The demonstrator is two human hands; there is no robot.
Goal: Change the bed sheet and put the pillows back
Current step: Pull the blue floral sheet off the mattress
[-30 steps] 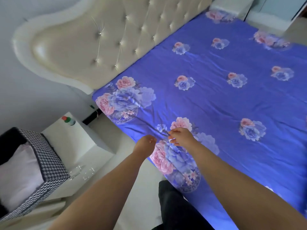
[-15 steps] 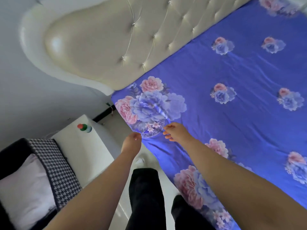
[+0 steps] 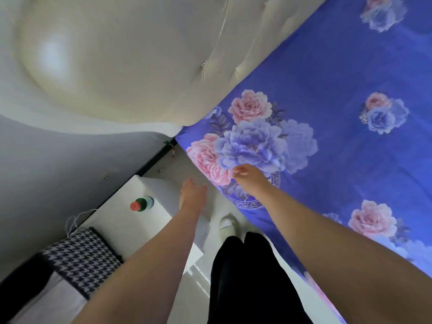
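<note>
- Compared with half a second earlier, the view is shifted toward the head corner of the bed, and the cream tufted headboard (image 3: 131,57) now fills more of the picture.
- The right hand (image 3: 251,176) is now placed on the large pink and lilac flower print near the headboard corner of the bed sheet (image 3: 339,73); earlier it was a little further from that corner, at the lower rim of the same print.
- The fingers of the right hand are curled and the sheet seems to be pinched at its edge, though the grip itself is small and partly hidden.
- The left hand (image 3: 192,195) is kept off the sheet, beside the bed edge, with the fingers loosely stretched and nothing held; earlier it was seen more closed.
- The blue flowered sheet is spread flat over the mattress up to the headboard, with only soft folds.
- Below the headboard corner, a white bedside cabinet (image 3: 121,220) is seen, with a green bottle with a red cap (image 3: 141,204) standing on it.
- Further from the headboard, a houndstooth cloth (image 3: 81,258) is lying against the cabinet, over something pale.
- Black trousers (image 3: 245,277) and one white shoe (image 3: 226,222) are seen on the pale floor beside the bed.
</note>
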